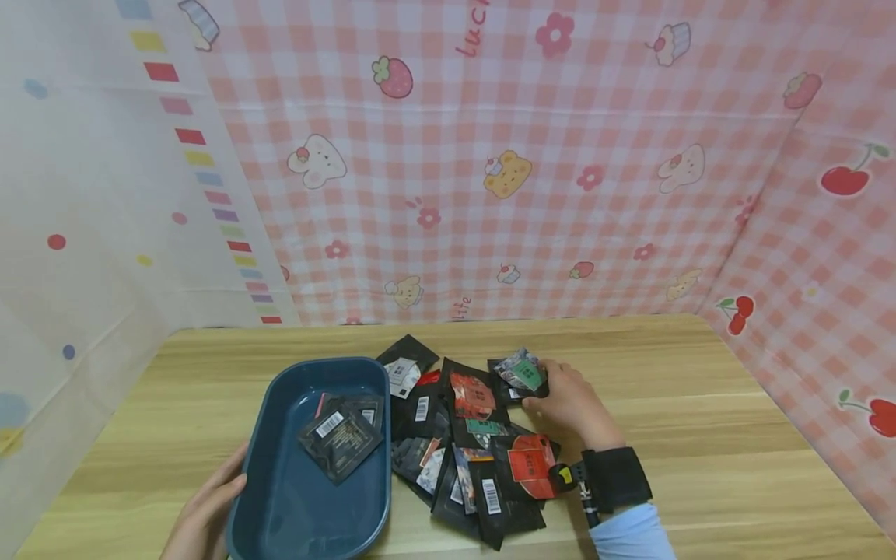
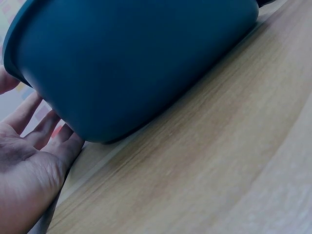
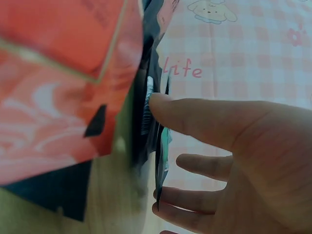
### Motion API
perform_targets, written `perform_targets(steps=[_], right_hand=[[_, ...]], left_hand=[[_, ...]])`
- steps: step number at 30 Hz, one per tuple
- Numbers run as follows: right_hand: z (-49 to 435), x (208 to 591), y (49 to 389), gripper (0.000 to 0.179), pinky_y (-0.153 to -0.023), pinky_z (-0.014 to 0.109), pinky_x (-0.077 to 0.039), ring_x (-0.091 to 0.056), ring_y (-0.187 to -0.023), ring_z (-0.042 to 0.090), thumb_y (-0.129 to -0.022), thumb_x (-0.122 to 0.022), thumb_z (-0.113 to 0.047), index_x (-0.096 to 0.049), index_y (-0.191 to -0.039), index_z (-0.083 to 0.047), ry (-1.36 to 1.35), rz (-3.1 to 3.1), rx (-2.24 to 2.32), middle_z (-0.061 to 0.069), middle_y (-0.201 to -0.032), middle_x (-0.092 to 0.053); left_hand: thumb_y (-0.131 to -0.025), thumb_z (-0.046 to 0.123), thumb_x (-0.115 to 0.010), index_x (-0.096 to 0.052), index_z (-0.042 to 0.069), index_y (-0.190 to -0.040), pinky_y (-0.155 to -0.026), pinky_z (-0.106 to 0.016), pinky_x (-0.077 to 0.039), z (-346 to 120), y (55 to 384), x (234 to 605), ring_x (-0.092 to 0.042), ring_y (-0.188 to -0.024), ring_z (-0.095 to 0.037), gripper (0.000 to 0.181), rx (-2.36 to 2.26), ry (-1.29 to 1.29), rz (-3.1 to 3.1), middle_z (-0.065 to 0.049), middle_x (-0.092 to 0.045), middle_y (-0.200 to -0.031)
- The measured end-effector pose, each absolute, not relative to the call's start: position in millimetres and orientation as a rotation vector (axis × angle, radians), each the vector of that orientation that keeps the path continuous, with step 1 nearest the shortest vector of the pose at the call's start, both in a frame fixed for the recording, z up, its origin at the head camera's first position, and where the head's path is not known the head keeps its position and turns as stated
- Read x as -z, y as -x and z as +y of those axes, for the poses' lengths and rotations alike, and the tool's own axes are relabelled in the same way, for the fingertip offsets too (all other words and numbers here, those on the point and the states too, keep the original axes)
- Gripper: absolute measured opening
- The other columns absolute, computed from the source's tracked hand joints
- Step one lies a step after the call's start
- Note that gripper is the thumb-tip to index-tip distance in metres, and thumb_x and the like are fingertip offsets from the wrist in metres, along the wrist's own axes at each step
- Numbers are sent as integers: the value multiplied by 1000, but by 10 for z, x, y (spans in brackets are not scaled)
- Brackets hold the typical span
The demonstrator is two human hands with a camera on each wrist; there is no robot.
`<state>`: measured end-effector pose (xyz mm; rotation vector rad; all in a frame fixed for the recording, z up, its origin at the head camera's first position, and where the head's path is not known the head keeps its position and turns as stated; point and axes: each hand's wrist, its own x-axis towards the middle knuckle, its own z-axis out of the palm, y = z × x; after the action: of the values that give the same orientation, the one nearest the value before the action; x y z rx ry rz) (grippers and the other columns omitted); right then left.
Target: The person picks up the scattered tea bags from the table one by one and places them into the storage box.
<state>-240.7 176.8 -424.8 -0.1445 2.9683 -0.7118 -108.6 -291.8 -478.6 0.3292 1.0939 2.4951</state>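
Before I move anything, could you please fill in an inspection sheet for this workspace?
Surface: wood-grain table.
Job's things: blue bin with at least two packets inside; a loose, overlapping packet pile to the bin's right, mostly black with coloured labels.
Clutter: nothing seen beyond the bin and packets.
Left hand: fingers against the bin's outer left side.
Right hand: holds the edge of a green-labelled packet at the pile's far right; black band on the wrist.
Cables: nothing seen.
Surroundings: pink checked cloth behind and on the right; white dotted cloth on the left.
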Motion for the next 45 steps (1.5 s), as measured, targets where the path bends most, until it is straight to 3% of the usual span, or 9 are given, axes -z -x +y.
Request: perform_targets(steps=[8, 21, 28, 35, 45], right_hand=[[1643, 4081, 2332, 74, -102, 61, -39, -40, -124, 47, -83, -67, -30, -36, -140, 4, 184, 3020, 719, 33, -139, -43], [1104, 3809, 2108, 67, -97, 52, -47, -53, -114, 32, -80, -70, -35, -46, -136, -7, 606, 3219, 660, 18, -129, -56], [859, 3713, 1911, 66, -100, 51, -46, -51, -118, 28, -79, -71, -34, -48, -135, -11, 830, 3230, 630, 12, -130, -56], [623, 3654, 1724, 65, -101, 50, -45, -48, -123, 30, -80, -69, -37, -46, -137, -13, 981, 3163, 549, 14, -136, -52], [254, 3739, 1412, 65, -101, 42, -47, -46, -125, 19, -82, -65, -45, -44, -138, -19, 1362, 3004, 431, 6, -136, -52]], left_hand=[[-104, 8, -15, -53, 31, -131, -94, -23, -52, -2907, 1091, 4771, -52, -119, -3, 52, -2492, -341, 1114, 19, -59, -131], [-104, 8, -16, -55, 31, -129, -93, -22, -52, -2892, 1070, 4753, -53, -117, -3, 51, -2503, -304, 1151, 20, -60, -130], [-104, 9, -16, -55, 31, -129, -93, -22, -52, -2893, 1074, 4749, -53, -118, -3, 51, -2499, -297, 1143, 19, -60, -130], [-103, 7, -17, -56, 30, -128, -92, -22, -52, -2881, 1070, 4761, -54, -117, -3, 51, -2519, -295, 1176, 18, -61, -129], [-103, 7, -16, -55, 30, -129, -92, -21, -52, -2884, 1076, 4762, -54, -117, -3, 52, -2515, -306, 1174, 19, -61, -129]])
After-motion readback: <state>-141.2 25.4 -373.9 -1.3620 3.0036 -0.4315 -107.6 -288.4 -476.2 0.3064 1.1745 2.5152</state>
